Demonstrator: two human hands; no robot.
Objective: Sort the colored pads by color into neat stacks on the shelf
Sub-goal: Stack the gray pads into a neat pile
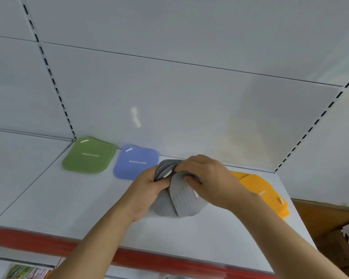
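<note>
Several grey pads (182, 200) are fanned out and bent above the middle of the white shelf (69, 208). My left hand (147, 186) grips their left edge, and my right hand (206, 178) is shut over their top from the right. A green pad (89, 156) printed "REMOVE ODOR" lies flat at the back left. Beside it on the right lies a blue pad (136, 163) with the same print. Yellow pads (266, 193) lie overlapped and untidy at the back right, partly hidden by my right forearm.
A red strip (48, 244) runs along the shelf's front edge. White back panels with slotted uprights (48, 69) rise behind the pads. A cardboard box (326, 220) stands beyond the shelf's right end. Coloured packets (22, 271) show on the lower level at bottom left.
</note>
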